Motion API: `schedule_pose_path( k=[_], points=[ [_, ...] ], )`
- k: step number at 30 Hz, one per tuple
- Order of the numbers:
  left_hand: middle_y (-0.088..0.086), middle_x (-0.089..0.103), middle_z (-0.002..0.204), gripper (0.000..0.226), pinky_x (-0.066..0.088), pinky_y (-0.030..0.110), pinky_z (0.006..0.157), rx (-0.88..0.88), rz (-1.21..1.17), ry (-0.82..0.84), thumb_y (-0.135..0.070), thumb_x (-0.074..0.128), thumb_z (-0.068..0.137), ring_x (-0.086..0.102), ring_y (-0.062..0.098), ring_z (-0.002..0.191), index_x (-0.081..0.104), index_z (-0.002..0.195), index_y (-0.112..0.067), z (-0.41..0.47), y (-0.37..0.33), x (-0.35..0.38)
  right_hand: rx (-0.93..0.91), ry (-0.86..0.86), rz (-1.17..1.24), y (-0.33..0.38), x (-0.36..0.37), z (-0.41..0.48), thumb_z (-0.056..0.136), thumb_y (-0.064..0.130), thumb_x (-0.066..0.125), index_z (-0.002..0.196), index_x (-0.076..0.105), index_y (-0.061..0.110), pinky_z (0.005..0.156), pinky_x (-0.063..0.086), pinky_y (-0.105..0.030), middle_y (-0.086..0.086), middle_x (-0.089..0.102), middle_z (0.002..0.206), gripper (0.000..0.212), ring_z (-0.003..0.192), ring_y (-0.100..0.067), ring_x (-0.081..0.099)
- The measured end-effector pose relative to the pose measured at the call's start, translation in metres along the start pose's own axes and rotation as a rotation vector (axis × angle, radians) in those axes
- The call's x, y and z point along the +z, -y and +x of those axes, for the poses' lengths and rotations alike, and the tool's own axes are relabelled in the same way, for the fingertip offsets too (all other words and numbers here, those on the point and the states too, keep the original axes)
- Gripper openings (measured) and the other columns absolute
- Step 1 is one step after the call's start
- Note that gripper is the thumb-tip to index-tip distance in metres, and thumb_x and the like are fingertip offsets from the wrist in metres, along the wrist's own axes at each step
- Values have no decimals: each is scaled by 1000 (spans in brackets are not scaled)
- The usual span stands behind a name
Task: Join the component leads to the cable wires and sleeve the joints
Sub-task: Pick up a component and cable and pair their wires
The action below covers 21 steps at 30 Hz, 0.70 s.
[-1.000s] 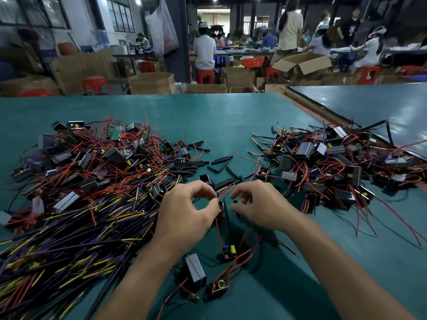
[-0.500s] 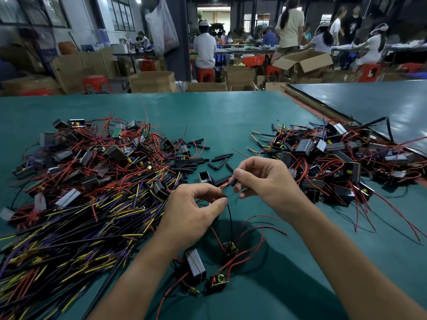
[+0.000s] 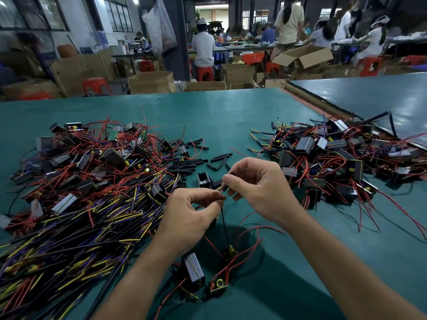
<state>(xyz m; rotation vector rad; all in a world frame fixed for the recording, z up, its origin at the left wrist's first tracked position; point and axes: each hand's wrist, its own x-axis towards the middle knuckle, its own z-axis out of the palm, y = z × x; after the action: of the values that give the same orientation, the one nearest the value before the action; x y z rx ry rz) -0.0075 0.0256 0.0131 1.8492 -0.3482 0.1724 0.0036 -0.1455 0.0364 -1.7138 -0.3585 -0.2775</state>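
Above the green table (image 3: 208, 112), my left hand (image 3: 187, 218) pinches the top end of a thin black wire (image 3: 224, 225) between thumb and forefinger. The wire drops to a small black component with a yellow part (image 3: 228, 251) lying below. My right hand (image 3: 258, 188) pinches a short black sleeve (image 3: 223, 186) right at the left fingertips, where the two hands meet. Red leads (image 3: 245, 250) curl from the component. A grey-faced black box component (image 3: 193, 270) and another small yellow-marked part (image 3: 218, 284) lie near my left forearm.
A big heap of black cables with yellow and purple wires and boxes (image 3: 76, 204) fills the left. Loose black sleeves (image 3: 198, 162) lie in the middle. Another pile of boxes with red leads (image 3: 335, 165) sits right. People work at far tables behind cardboard boxes (image 3: 152, 82).
Both hands rose and moved away from me, lifting the black wire taut off the table. The right hand brought a sleeve piece to the left fingertips.
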Motion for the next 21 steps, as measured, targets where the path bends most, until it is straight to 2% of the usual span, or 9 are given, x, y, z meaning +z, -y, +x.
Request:
schedule_pose_path(
  k=[3, 6, 8, 12, 14, 18, 21],
  points=[
    [2, 74, 74, 15, 52, 21, 62, -8, -2, -6, -7, 72, 83, 65, 9, 67, 79, 81, -20, 1, 1, 0, -10, -6, 14, -1, 2, -1, 86, 8, 73, 76, 66, 7, 55, 55, -29, -18, 71, 72, 12, 59, -19, 67],
    [6, 73, 74, 12, 54, 32, 63, -7, -10, 5, -6, 71, 83, 66, 18, 66, 78, 81, -17, 2, 1, 1, -27, -51, 25, -2, -1, 2, 86, 6, 71, 77, 65, 5, 56, 55, -32, -15, 72, 71, 11, 58, -18, 66],
    [5, 73, 74, 12, 54, 31, 65, 0, -5, 9, -7, 71, 83, 67, 22, 68, 78, 82, -17, 1, 2, 2, -10, -24, 19, -2, -3, 2, 86, 7, 72, 76, 65, 7, 56, 56, -32, -17, 71, 72, 12, 58, -19, 65],
    [5, 72, 73, 17, 50, 25, 61, 18, -3, 18, -8, 72, 83, 62, 9, 64, 78, 80, -23, -1, 1, 0, 9, 41, 0, -4, 1, 0, 85, 6, 73, 76, 65, 5, 55, 56, -34, -22, 70, 72, 12, 55, -19, 64],
    [5, 72, 72, 20, 52, 28, 60, 20, -3, 13, -8, 72, 83, 62, 10, 63, 78, 78, -27, 0, 0, -1, 2, 50, -9, -4, 1, 0, 85, 7, 73, 77, 65, 3, 56, 56, -36, -22, 70, 72, 12, 55, -21, 63],
    [3, 73, 71, 15, 54, 35, 62, 11, 11, 15, -10, 74, 82, 65, 15, 64, 77, 78, -24, -1, 0, -1, -12, 41, -46, -4, 0, 0, 84, 8, 74, 78, 66, 2, 56, 54, -46, -21, 70, 70, 12, 54, -24, 61],
    [-3, 73, 71, 10, 57, 33, 64, 7, 8, 25, -15, 74, 81, 68, 16, 67, 75, 80, -25, -2, 0, 0, 0, 13, -87, -6, -4, 2, 84, 11, 75, 76, 68, 8, 55, 54, -42, -14, 70, 65, 12, 52, -19, 61]
  ],
)
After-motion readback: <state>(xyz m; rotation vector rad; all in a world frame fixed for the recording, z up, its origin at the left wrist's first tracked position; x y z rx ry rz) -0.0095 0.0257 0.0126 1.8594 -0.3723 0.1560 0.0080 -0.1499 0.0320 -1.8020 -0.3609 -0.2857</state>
